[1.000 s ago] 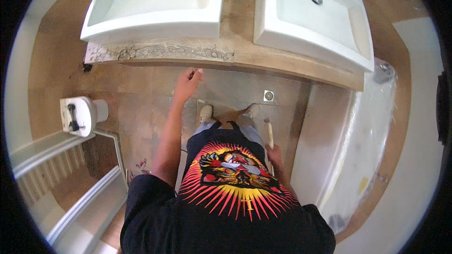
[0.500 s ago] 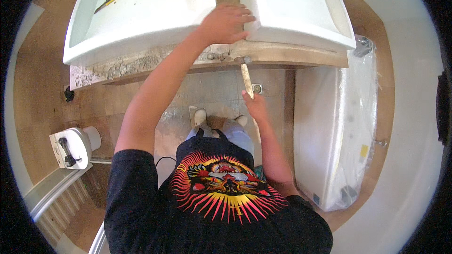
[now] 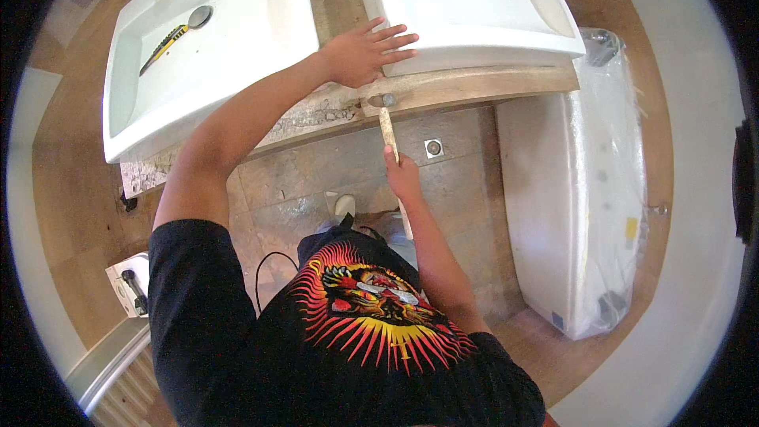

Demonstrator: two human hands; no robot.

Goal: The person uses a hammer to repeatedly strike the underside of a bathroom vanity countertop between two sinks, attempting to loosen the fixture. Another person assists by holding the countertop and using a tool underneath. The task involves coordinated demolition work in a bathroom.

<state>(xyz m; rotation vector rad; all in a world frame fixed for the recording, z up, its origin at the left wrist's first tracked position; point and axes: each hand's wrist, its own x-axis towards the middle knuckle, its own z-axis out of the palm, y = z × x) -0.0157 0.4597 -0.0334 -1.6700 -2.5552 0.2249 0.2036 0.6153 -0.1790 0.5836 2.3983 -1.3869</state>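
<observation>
My left hand [image 3: 368, 53] reaches over the gap between two white washbasins. Its fingers are spread and lie against the front left corner of the right washbasin [image 3: 482, 58]. In my right hand [image 3: 403, 175] is a hammer [image 3: 387, 128] with a worn, pale handle. The hammer's head is up at the front edge of the wooden countertop [image 3: 490, 83], just below my left hand; whether it touches the wood I cannot tell. Left of the hammer, the countertop's front is rough and crusted. A yellow and black utility knife [image 3: 166, 46] lies in the left washbasin [image 3: 229, 83].
A round drain cover [image 3: 202, 16] sits beside the knife. To my right stands a large white tub-like piece [image 3: 545, 213] partly wrapped in clear plastic. A floor drain [image 3: 434, 148] is set in the tiles. At lower left are a white box [image 3: 129, 285] and a radiator [image 3: 126, 379].
The view has shifted and turned, so the basins appear farther left. My left hand's fingers have spread flatter against the right basin's corner. The hammer stays at the countertop's edge.
</observation>
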